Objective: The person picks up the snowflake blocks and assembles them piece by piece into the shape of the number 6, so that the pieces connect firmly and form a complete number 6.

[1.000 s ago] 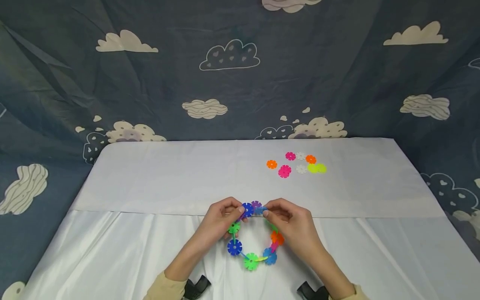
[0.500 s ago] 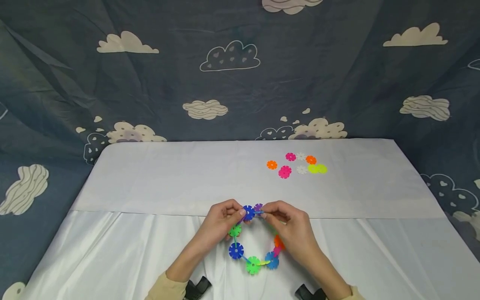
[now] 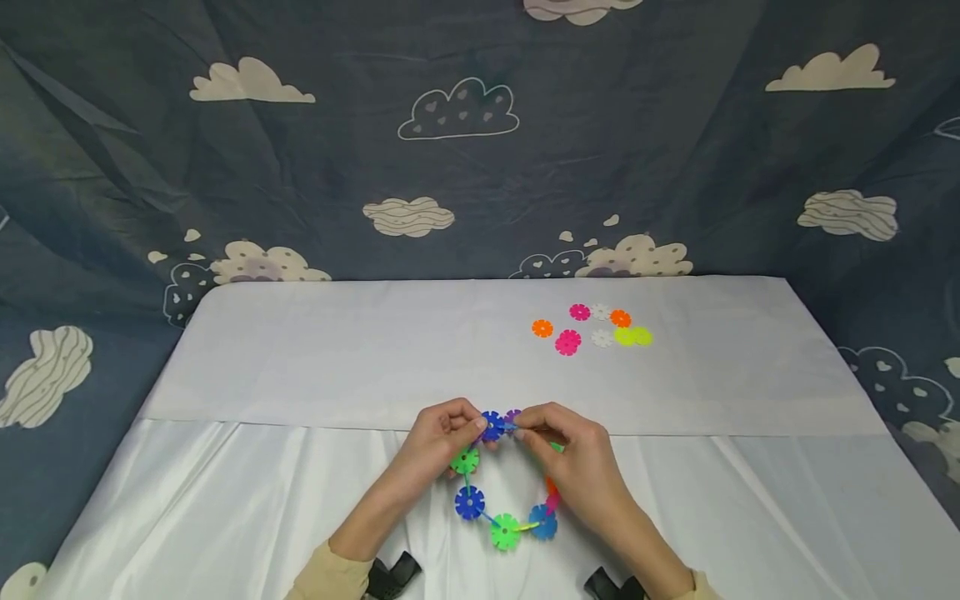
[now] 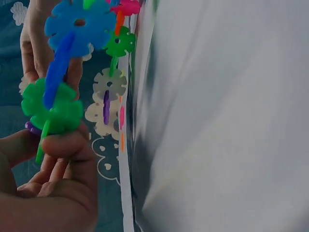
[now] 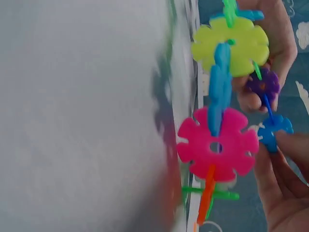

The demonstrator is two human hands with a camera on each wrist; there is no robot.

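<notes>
A loop of interlocking flower-shaped plastic discs hangs between the two hands in the head view, with a green disc (image 3: 506,532) at its lowest part. My left hand (image 3: 442,437) pinches the loop at its upper left; a purple disc (image 5: 263,84) shows between its fingers in the right wrist view. Beside those fingertips is a dark blue disc (image 3: 492,426). My right hand (image 3: 573,454) pinches a light blue disc (image 5: 275,130), held against the dark blue one. Fingers hide whether their slots are joined. Another purple disc (image 3: 513,415) shows just behind.
Loose discs lie farther back on the white-covered table (image 3: 337,358): pink (image 3: 567,342), orange (image 3: 542,328), white (image 3: 602,338) and yellow-green (image 3: 633,336). Behind the table hangs a dark cloth (image 3: 480,175) with a cloud print. Black wrist mounts (image 3: 393,575) sit near the sleeves.
My right hand has shifted a little left, bringing the light blue disc up to the dark blue one and turning it more edge-on. The left hand stays nearly in place.
</notes>
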